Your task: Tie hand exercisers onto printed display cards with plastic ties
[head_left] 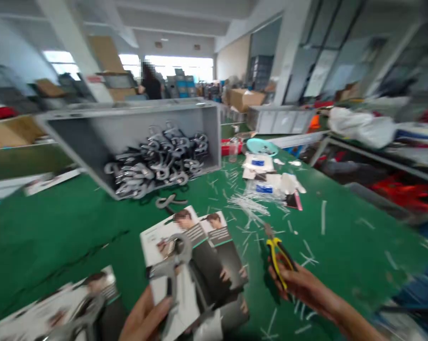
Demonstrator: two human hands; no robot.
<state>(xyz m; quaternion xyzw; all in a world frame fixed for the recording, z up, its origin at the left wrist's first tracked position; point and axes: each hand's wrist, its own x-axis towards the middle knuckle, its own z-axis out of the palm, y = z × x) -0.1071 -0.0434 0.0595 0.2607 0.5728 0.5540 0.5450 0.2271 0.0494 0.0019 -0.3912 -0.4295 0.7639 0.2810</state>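
My left hand (148,312) grips a grey clamp-like tool (174,270) at the lower middle, thumb on top. Beneath and beside the tool lie printed cards (217,255) showing a person's picture. To the right, my right hand (288,279) is closed around yellow and black pliers (278,258), whose metal jaws point away from me over the green table (129,213). Thin white strips (247,203) are scattered beyond the pliers. One loose grey tool (171,201) rests in front of the tipped grey crate (214,137).
Many grey tools (157,163) fill the crate. More cards (57,308) lie at the lower left. Behind the strips are plastic packets (263,188), a turquoise dish (262,147) and a red tray (226,147). A person (152,85) is far back.
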